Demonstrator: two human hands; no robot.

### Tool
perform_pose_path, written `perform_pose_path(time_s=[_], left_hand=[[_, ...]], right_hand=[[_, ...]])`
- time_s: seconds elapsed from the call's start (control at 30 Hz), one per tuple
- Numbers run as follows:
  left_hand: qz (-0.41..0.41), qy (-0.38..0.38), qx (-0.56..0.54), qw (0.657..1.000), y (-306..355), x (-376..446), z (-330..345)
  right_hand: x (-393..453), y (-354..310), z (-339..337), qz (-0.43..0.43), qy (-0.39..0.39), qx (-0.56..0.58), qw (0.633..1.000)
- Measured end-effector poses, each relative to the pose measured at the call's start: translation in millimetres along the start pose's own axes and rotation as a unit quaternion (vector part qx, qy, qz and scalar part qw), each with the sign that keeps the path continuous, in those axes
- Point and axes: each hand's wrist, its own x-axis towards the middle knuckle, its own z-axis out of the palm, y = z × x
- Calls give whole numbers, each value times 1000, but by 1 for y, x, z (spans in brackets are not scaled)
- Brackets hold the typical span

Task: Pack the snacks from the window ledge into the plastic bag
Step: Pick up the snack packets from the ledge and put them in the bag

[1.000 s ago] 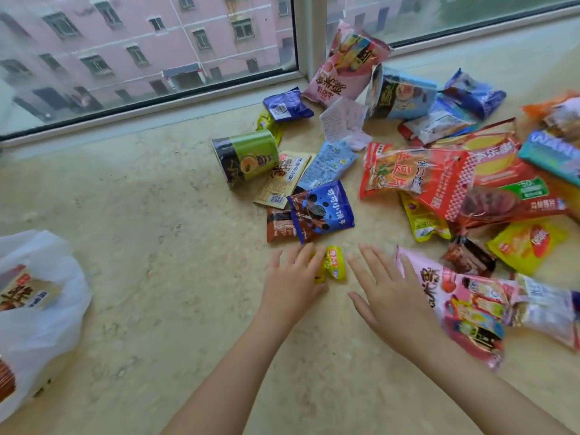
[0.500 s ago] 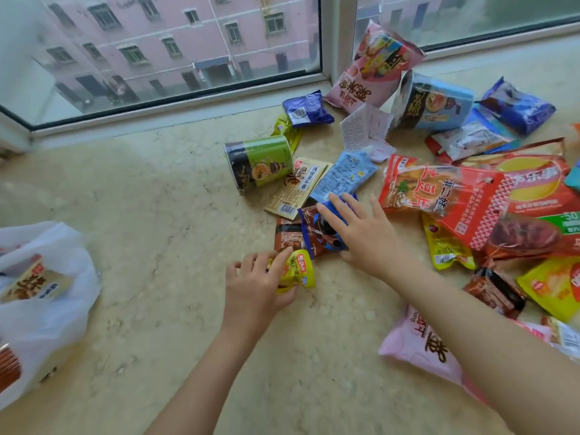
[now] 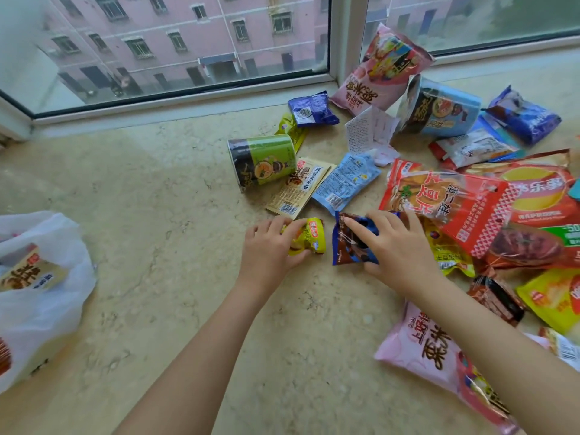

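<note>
Many snack packets lie spread over the right half of the marble window ledge [image 3: 150, 246]. My left hand [image 3: 270, 255] grips a small yellow packet [image 3: 309, 237] just above the ledge. My right hand [image 3: 398, 252] holds a dark blue and brown cookie packet [image 3: 351, 243], lifted from the pile. A white plastic bag [image 3: 40, 296] sits at the far left edge with a few snacks visible inside it. A green cup of noodles [image 3: 263, 158] lies on its side behind my hands, beside a beige sachet [image 3: 298, 186] and a light blue sachet [image 3: 345, 180].
Window glass and its frame [image 3: 188, 98] run along the back of the ledge. A red bag [image 3: 445, 202], a pink bag [image 3: 426, 350], a blue noodle cup [image 3: 439, 108] and other packets crowd the right side. Bare marble lies between the bag and the pile.
My right hand closed on the blue and brown cookie packet and pulled it toward me. My left hand kept hold of the yellow packet; the small brown-red packet beside it is out of sight.
</note>
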Motion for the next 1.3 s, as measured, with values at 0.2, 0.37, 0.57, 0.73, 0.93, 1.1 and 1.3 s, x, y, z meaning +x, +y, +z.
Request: perform_pose_path(time_s=[0.2,0.37,0.57,0.73,0.93,1.1,1.3], left_hand=[[65,-60,28,996,3,5,10],[75,-77,19,994,-5,-9,6],[71,-97,64,991,-8,-27,4],[30,-66,67,995,-18,-51,-10],[-30,-5,44,999,-87,-92,-54],[-109,37,23,993,-154,-135,-110],[-169,54,77,981,-240,-199,-177]], right_hand=[[-27,4,-2,25,0,8,1000],[-37,-6,-2,12,26,15,999],[-46,-25,-7,4,52,3,999],[-49,-48,-19,7,68,-3,998],[-32,-117,-33,-21,69,19,997],[-4,-200,-49,-63,83,43,994],[35,-312,-66,-130,105,71,983]])
